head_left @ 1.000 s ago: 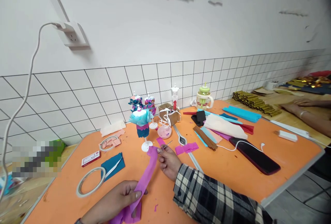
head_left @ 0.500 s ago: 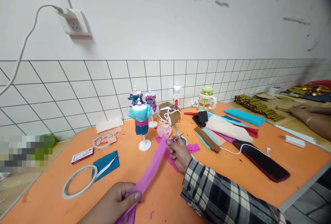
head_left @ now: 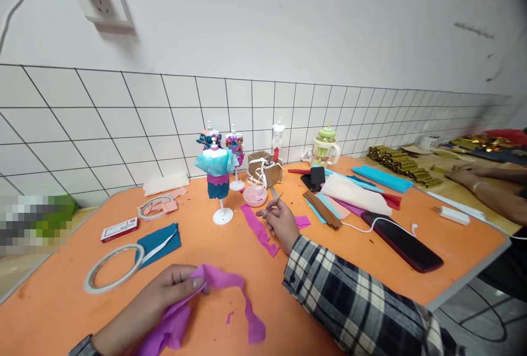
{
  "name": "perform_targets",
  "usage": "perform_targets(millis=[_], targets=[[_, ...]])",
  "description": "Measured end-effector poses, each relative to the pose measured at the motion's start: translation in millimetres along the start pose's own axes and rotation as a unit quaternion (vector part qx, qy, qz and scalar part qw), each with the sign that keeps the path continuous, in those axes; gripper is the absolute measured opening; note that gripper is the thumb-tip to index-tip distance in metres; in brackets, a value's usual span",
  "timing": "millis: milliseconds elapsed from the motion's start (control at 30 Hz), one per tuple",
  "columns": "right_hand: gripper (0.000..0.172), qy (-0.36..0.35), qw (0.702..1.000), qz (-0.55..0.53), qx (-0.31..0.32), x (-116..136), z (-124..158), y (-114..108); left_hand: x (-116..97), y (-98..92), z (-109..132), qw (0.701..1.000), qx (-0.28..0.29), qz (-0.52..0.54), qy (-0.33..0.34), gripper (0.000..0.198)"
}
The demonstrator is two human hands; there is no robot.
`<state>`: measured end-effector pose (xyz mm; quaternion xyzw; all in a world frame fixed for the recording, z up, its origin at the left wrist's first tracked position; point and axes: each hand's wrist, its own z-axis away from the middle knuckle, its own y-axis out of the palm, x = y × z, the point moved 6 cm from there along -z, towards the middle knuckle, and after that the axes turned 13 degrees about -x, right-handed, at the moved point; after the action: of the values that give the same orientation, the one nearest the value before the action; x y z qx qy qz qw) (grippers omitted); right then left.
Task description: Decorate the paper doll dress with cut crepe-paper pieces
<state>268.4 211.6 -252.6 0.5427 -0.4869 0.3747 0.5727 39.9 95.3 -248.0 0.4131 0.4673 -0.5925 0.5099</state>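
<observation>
Left hand (head_left: pixel 164 297) pinches shut on the purple crepe paper (head_left: pixel 222 282) near the front edge of the table (head_left: pixel 453 246), right hand (head_left: pixel 282 223) curls round what look like small scissors (head_left: pixel 272 206) mid-table beside a cut strip (head_left: pixel 259 230); the thin paper may tear if that pinch tugs.

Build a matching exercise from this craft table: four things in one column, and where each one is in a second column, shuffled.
Things:
1. purple paper strip
2. small scissors
3. tape ring
4. phone

Places:
A. in the right hand
B. lying by a white cable
C. flat beside the teal fabric
D. in the left hand

Pairs: 1-D, 2-A, 3-C, 4-B
</observation>
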Motion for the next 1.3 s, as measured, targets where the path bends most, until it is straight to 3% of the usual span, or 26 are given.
perform_targets(millis=[100, 133, 200, 267, 300, 400, 600, 767, 933, 1033, 1167, 1300], targets=[[0.032, -0.041, 0.989, 0.073, 0.12, 9.7, 21.9, 14.5, -6.8, -2.4, 4.9, 0.995, -0.059, 0.046, -0.062, 0.029], [0.032, -0.075, 0.975, 0.125, 0.169, 12.0, 32.9, 22.3, -8.8, -4.2, 5.0, 0.994, -0.074, 0.038, -0.066, 0.031], [0.032, -0.17, 0.915, 0.276, 0.242, 11.7, 55.0, 37.7, -12.3, -10.9, 2.6, 0.994, -0.097, -0.004, -0.045, 0.034], [0.032, -0.218, 0.864, 0.385, 0.243, 5.0, 66.6, 45.4, -13.9, -20.2, -2.3, 0.993, -0.106, -0.06, -0.011, 0.039], [0.028, -0.215, 0.859, 0.406, 0.226, 1.1, 67.4, 45.9, -13.4, -25.6, -5.0, 0.991, -0.106, -0.086, 0.003, 0.041], [0.016, -0.173, 0.878, 0.4, 0.2, -11.5, 58.8, 40.5, -9.4, -41.3, -12.7, 0.983, -0.09, -0.155, 0.028, 0.043], [0.018, -0.05, 0.92, 0.303, 0.242, -23.7, 28.6, 20.3, -7.5, -53.9, -18.8, 0.971, -0.007, -0.213, 0.107, 0.036], [0.017, -0.005, 0.953, 0.201, 0.227, -15.0, 16.9, 15.3, 0.4, -53.8, -14.5, 0.971, 0.053, -0.225, 0.056, 0.039], [0.024, 0.021, 0.976, 0.133, 0.171, -13.9, 8.6, 10.7, -1.6, -44.5, -10.3, 0.968, 0.067, -0.229, 0.069, 0.042], [0.029, 0.042, 0.985, 0.099, 0.138, -15.6, 2.8, 4.9, -0.7, -39.7, -9.5, 0.979, 0.055, -0.183, 0.065, 0.043], [0.03, 0.069, 0.99, 0.073, 0.096, -15.4, -3.6, -2.9, 5.9, -34.5, -4.9, 0.989, 0.081, -0.125, -0.013, 0.041], [0.031, 0.072, 0.993, 0.05, 0.076, -10.4, -4.2, -3.2, -5.3, -26.6, 5.7, 0.988, 0.118, -0.097, -0.007, 0.032]])
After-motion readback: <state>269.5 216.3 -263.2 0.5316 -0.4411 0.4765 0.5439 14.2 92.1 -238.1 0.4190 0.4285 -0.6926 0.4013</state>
